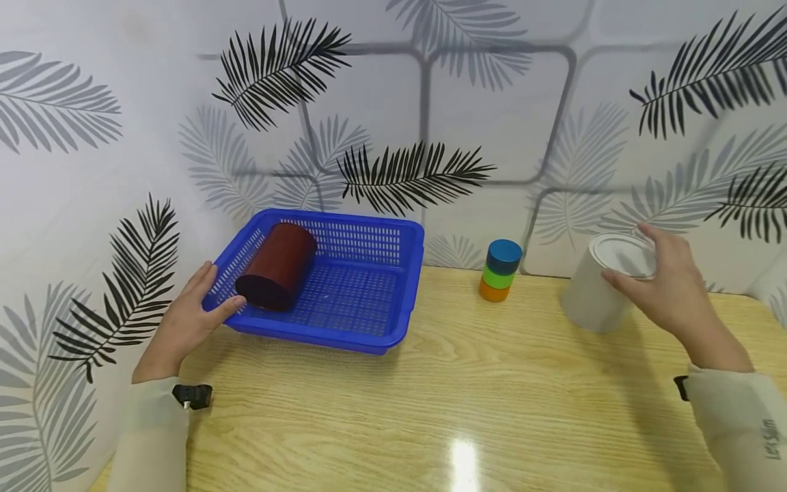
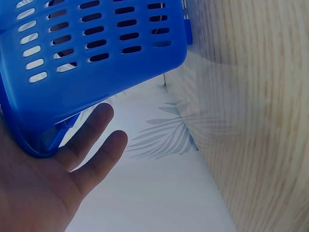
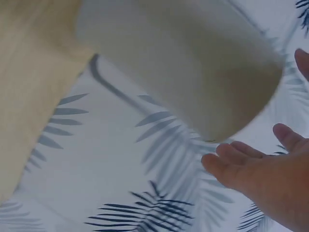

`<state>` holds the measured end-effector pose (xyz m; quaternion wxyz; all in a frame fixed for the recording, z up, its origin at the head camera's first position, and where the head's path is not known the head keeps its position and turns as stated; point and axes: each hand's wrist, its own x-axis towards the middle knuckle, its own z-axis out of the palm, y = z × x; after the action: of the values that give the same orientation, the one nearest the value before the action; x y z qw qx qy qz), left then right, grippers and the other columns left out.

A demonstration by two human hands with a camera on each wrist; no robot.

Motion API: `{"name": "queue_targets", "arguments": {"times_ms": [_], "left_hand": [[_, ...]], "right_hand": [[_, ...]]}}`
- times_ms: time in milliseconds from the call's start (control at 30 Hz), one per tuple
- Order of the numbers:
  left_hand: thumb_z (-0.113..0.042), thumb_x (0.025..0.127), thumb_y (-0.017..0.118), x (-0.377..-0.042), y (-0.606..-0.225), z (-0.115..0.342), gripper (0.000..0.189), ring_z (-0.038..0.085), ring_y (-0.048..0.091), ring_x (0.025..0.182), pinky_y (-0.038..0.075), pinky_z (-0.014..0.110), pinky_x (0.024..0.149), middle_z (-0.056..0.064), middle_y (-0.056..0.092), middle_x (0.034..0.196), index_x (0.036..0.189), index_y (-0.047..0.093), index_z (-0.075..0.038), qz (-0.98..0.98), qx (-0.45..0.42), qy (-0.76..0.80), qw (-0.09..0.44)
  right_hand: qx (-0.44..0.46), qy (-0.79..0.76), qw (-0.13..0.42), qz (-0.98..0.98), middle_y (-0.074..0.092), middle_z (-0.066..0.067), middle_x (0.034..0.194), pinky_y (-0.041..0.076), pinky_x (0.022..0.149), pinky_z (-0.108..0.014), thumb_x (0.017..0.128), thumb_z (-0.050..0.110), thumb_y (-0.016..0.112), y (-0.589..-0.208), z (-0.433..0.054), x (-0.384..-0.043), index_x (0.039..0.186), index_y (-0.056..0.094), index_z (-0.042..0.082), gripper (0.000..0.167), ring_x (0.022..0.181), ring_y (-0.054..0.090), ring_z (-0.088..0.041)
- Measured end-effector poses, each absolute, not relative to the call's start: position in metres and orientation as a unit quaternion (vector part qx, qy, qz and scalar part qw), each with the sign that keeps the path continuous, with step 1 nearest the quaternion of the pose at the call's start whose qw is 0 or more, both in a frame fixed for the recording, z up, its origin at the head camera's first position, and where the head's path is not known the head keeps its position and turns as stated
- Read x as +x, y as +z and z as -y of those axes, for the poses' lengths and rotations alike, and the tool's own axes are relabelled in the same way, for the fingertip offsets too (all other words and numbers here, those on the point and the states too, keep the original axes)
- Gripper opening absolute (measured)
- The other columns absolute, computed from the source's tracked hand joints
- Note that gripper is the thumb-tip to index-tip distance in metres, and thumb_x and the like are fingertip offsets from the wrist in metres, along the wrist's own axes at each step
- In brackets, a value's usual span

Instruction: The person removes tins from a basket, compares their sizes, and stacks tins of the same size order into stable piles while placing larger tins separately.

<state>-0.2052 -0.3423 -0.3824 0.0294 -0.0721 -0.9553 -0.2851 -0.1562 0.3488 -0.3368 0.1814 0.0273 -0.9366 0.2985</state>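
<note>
My left hand (image 1: 190,318) is at the left corner of a blue plastic basket (image 1: 344,335), its thumb at the front rim and its fingers along the outer side. In the left wrist view, two nearly straight fingers (image 2: 104,157) reach out under the rim. A dark red-brown cylinder (image 1: 279,263) lies on its side in the basket. My right hand (image 1: 673,287) spreads over the top of a white lidded can (image 1: 593,294), thumb at the near edge and fingers at the far edge. In the right wrist view, fingers (image 3: 227,171) extend beside the can's end.
A small stack in blue, green and orange (image 1: 499,270) stands between the basket and the can. All of them are on a light wood table (image 1: 443,383). Behind rises a wall with leaf patterns (image 1: 486,130), close to the basket's back, and another stretch of wall runs along the left.
</note>
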Motion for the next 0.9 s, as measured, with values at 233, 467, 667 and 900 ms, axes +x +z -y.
{"name": "queue_targets", "arguments": {"times_ms": [233,467,667,900], "left_hand": [[-0.057,0.097,0.058,-0.207,-0.384,0.342,0.098,0.050,0.008,0.149,0.017,0.075,0.108,0.019,0.004,0.168,0.162,0.008,-0.004,0.955,-0.074,-0.287,0.027],[-0.057,0.097,0.059,-0.207,-0.384,0.343,0.098,0.049,0.008,0.149,0.018,0.074,0.108,0.019,0.003,0.168,0.161,0.008,-0.003,0.954,-0.080,-0.288,0.030],[-0.057,0.097,0.059,-0.209,-0.383,0.342,0.098,0.048,0.009,0.149,0.018,0.074,0.108,0.018,0.004,0.168,0.162,0.009,-0.004,0.954,-0.081,-0.288,0.034],[-0.058,0.096,0.059,-0.209,-0.384,0.345,0.100,0.049,0.009,0.149,0.019,0.074,0.108,0.019,0.003,0.168,0.162,0.006,-0.004,0.956,-0.079,-0.280,0.029]], "right_hand": [[0.060,0.325,0.238,0.913,0.033,-0.024,0.156,0.026,0.107,-0.071,0.097,0.024,0.069,-0.296,-0.302,-0.150,0.156,0.037,0.008,0.068,0.141,0.030,-0.049],[0.142,0.343,0.262,0.891,0.046,-0.021,0.147,0.038,0.103,-0.063,0.095,0.013,0.071,-0.279,-0.249,-0.162,0.149,0.047,0.004,0.059,0.131,0.044,-0.045],[0.183,0.369,0.241,0.879,0.045,-0.016,0.149,0.041,0.103,-0.060,0.097,0.014,0.070,-0.270,-0.211,-0.173,0.149,0.047,0.006,0.058,0.131,0.047,-0.039],[0.182,0.403,0.181,0.878,0.044,-0.012,0.151,0.042,0.106,-0.054,0.100,0.024,0.066,-0.263,-0.172,-0.197,0.150,0.046,0.008,0.056,0.133,0.047,-0.035]]}}
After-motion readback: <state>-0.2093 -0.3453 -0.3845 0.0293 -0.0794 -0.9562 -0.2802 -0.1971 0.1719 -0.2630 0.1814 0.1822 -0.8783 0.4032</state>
